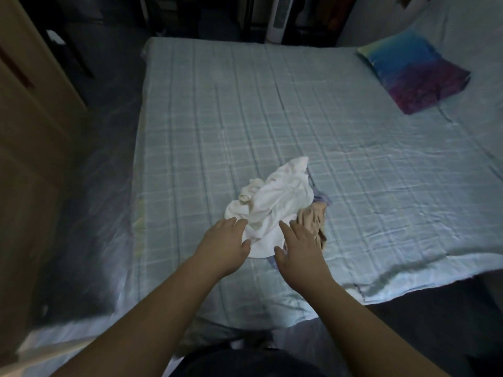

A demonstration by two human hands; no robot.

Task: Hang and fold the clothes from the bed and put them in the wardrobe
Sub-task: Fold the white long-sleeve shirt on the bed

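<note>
Nothing gripped yet: left hand [227, 242] and right hand [300, 244] both spread flat, fingers apart, laid at the near edge of a small heap of clothes [275, 205] on the bed [217, 118]. Left fingertips touch or sit just over the near-left hem of the white garment [277, 197]; contact itself not clear. Right hand rests beside the beige garment [313, 216], which bunches just past its fingers, thumb toward the white cloth between the two hands. A sliver of pale purple cloth [322, 195] shows beyond and under the heap, on the far side of the right hand. Judged step: picking out the top piece to fold or hang. To do it well, pinch the white garment alone at two edge points, lift it clear so the beige piece does not drag along, shake it open, then lay it flat on the bare bedsheet past the hands. What kind of garment each is cannot be told; all are crumpled, with seams and sleeves folded under. How many pieces lie beneath the white one is hidden. The room is dim. A wooden door panel [32, 131] stands well off to the left of the left hand; whether it belongs to the wardrobe cannot be told. A coloured pillow [416, 72] lies well beyond the right hand. No hanger in view.
</note>
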